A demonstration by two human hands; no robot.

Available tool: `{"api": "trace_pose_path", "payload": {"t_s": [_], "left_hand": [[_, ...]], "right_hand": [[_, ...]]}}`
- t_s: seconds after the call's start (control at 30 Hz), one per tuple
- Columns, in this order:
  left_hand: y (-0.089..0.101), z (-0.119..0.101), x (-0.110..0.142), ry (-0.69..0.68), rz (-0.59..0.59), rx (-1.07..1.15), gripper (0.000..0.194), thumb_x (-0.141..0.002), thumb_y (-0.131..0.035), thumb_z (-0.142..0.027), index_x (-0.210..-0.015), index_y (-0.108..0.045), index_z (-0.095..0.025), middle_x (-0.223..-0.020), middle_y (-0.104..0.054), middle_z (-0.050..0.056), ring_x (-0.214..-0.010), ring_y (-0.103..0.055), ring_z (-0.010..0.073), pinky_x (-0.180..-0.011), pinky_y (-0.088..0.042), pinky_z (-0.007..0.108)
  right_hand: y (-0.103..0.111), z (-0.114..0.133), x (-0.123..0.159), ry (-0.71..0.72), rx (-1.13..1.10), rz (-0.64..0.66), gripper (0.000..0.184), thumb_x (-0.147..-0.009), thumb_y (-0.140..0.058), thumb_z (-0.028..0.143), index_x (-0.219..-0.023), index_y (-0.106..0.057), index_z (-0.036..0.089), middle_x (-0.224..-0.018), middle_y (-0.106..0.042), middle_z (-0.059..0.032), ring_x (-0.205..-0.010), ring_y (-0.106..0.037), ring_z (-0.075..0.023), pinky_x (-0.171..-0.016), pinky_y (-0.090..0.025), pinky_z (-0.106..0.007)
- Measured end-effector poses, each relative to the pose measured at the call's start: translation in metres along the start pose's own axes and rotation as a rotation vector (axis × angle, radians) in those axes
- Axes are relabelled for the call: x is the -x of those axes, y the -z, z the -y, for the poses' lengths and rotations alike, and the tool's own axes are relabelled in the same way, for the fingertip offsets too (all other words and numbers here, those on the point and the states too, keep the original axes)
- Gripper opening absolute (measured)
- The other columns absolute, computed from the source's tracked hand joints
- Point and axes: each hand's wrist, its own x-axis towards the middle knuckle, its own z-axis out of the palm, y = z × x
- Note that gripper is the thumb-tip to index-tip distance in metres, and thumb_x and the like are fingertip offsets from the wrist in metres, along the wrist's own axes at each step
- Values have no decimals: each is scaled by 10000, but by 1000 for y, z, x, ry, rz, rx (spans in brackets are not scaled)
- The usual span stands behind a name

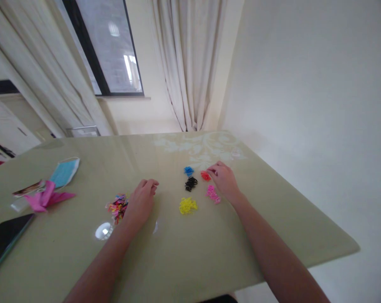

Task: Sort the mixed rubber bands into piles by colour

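Observation:
A mixed pile of small coloured bands (pixel 117 207) lies on the pale green table (pixel 190 252). My left hand (pixel 142 200) rests just right of it, fingers curled loosely, nothing visible in them. Sorted heaps lie further right: blue (pixel 188 170), black (pixel 191 183), yellow (pixel 187 205), pink (pixel 212 194) and red (pixel 205 175). My right hand (pixel 223 178) sits beside the red heap, its fingertips pinched together at the heap's edge.
At the table's left lie a blue face mask (pixel 64 171), a pink wrapper (pixel 44 198) and a dark tablet or phone (pixel 4 237). The table's right edge runs near a white wall. Curtains and a window stand behind.

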Motion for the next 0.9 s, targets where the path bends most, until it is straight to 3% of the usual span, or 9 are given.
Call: {"api": "trace_pose_path", "payload": {"t_s": [0.2, 0.43, 0.57, 0.67, 0.77, 0.9], "left_hand": [[5, -5, -2, -32, -86, 266, 257, -953, -502, -341, -1018, -705, -197, -1023, -760, 95, -948, -710, 249, -905, -551, 390], [5, -18, 0, 43, -10, 678, 283, -866, -670, -438, -1004, -720, -195, -995, -817, 91, -938, -762, 251, -853, -596, 379], [5, -30, 4, 69, 32, 848, 329, -821, -753, -480, -990, -709, -201, -974, -831, 91, -923, -782, 255, -835, -612, 377], [3, -37, 8, 73, 57, 909, 329, -806, -777, -470, -966, -718, -189, -928, -828, 79, -871, -782, 237, -836, -613, 373], [1, -43, 12, 62, 95, 966, 305, -799, -793, -432, -960, -729, -182, -899, -818, 64, -842, -775, 221, -819, -612, 359], [0, -49, 15, 38, 140, 1004, 298, -798, -798, -420, -969, -736, -183, -909, -805, 57, -829, -761, 209, -806, -607, 349]], "right_hand": [[-8, -6, 3, -27, 96, 68, 226, -979, -627, 167, -825, -792, 166, -860, -653, -74, -755, -589, -174, -676, -389, -285], [-3, -1, 2, 1, 86, 58, 268, -987, -597, 146, -822, -806, 178, -891, -660, -82, -768, -606, -185, -702, -422, -303], [1, 24, 8, 104, -195, 37, 160, -970, -680, 252, -929, -824, 198, -831, -666, -42, -712, -603, -160, -694, -460, -293], [0, 51, 20, 198, -469, 84, 192, -943, -736, 366, -989, -823, 201, -837, -658, -29, -638, -555, -129, -622, -452, -271], [-6, 71, 34, 276, -544, 126, 237, -935, -752, 410, -1028, -821, 204, -855, -651, -31, -626, -526, -121, -605, -440, -268], [-10, 81, 42, 316, -557, 130, 241, -987, -684, 423, -1004, -829, 231, -844, -652, -37, -669, -555, -138, -631, -456, -277]]}}
